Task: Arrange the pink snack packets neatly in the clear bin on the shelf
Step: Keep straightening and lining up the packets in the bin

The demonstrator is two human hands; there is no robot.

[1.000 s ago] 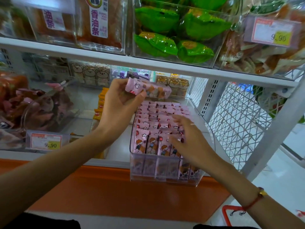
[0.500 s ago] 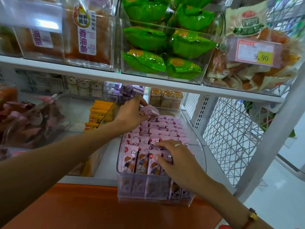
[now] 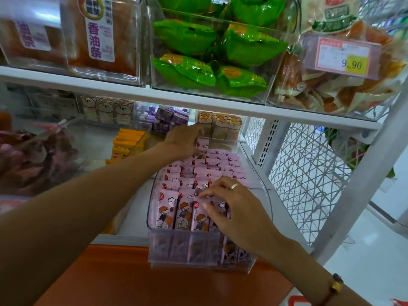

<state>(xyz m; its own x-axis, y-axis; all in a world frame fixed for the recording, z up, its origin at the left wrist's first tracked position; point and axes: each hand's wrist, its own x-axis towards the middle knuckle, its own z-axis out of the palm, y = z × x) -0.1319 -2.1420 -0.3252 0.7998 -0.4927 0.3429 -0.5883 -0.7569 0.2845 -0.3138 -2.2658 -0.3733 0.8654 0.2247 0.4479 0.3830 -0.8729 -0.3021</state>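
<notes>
A clear bin juts out from the lower shelf, filled with rows of upright pink snack packets printed with a cartoon child. At the bin's far end my left hand holds one pink packet upright behind the last row. My right hand rests on the front rows at the right side, its fingers spread and bent over the packet tops, with a ring on one finger.
Yellow packets sit in the bin to the left, purple boxes and bear-print packets behind. The upper shelf carries green packets and a 9.90 price tag. A white wire side panel stands at the right.
My left hand has carried the pink packet from above the bin down to its far end. My right hand stayed on the front rows. The view moved closer and tilted up.
</notes>
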